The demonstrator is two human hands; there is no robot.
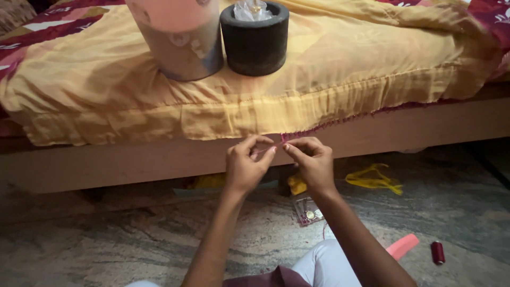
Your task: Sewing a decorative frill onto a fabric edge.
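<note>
your left hand [245, 167] and right hand [312, 162] meet at frame centre, fingertips almost touching, just below the hanging edge of the yellow cloth [265, 85]. both hands are pinched closed: left thumb and forefinger nip a thin pinkish thread [265, 150], and the right fingers are closed on its other end beside the maroon beaded trim [340, 121] that runs along the cloth's lower hem toward the right. whether a needle is in the right pinch, cannot tell, too small. the cloth is draped over a bed with a wooden frame [133, 162] crossing the middle of the frame. upper centre, standing on the cloth: a black round pot [256, 45] with something clear and crinkly in it, touching or just beside a larger pinkish bucket [180, 45] on its left. on the stone floor [106, 239], lower centre between your forearms, a small clear box [308, 211]; a yellow lump [297, 184] just above it; yellow ribbon scraps [373, 179] centre right; lower right, a pink flat object [402, 246] and a dark red thread spool [437, 252] near each other, not touching
</note>
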